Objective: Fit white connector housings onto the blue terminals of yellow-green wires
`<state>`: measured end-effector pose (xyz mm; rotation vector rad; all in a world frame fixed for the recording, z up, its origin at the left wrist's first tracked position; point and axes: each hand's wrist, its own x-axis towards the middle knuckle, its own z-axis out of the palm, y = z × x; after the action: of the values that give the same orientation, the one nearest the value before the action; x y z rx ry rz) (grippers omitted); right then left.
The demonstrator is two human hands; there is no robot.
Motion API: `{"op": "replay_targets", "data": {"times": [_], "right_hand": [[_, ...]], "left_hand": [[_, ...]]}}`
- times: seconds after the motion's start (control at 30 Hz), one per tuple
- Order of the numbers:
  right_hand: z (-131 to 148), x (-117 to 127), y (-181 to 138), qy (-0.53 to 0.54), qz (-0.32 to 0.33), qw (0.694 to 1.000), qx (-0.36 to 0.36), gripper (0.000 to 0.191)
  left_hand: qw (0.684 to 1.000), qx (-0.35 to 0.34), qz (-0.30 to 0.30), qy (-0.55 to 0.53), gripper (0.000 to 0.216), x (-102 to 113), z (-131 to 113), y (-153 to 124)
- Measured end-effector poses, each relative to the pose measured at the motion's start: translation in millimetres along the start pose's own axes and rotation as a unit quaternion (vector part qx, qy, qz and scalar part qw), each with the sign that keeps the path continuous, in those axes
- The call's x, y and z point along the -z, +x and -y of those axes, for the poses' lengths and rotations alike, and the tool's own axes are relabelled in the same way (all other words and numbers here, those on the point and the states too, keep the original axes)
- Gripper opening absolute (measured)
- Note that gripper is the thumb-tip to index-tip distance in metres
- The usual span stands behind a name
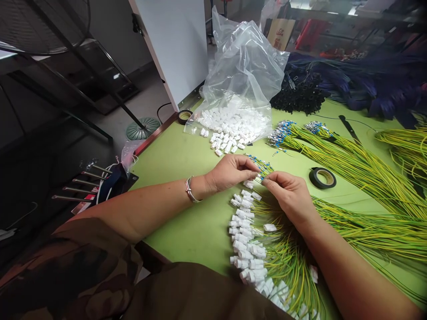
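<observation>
My left hand is closed in a pinch, a small white plastic connector mostly hidden between its thumb and fingertips. Close against it, my right hand pinches the end of a yellow-green wire; the fingers cover most of that end. Behind the fingertips lie loose wire ends with blue-sleeved terminals. Below the hands, a row of white connectors fitted on wires runs down toward my body. Their yellow-green wires spread out under my right forearm.
A clear plastic bag spills loose white connectors at the back. Rolls of black tape lie on the green table. More yellow-green wire bundles stretch rightward, near black connectors. A white panel stands at the table's left edge.
</observation>
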<state>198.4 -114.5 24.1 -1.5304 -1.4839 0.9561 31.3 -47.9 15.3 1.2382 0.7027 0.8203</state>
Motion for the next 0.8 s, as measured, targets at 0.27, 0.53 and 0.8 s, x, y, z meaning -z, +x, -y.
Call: {"op": "replay_targets", "data": {"times": [0.27,0.53,0.8], "right_hand": [[-1,-3,0,-0.01,0.042,0.999,0.017,0.025],[-2,2,1,0.035,0.043,0.998,-0.003,0.025],[-21,-3,9,-0.169,-0.044,0.983,0.054,0.015]], "left_hand": [[0.999,0.049,0.017,-0.01,0.013,-4,-1,-5],[0.996,0.084,0.036,0.014,0.013,2,-6,-5],[0.925,0.004,0.274,0.262,0.015,-11,-9,-22]]}}
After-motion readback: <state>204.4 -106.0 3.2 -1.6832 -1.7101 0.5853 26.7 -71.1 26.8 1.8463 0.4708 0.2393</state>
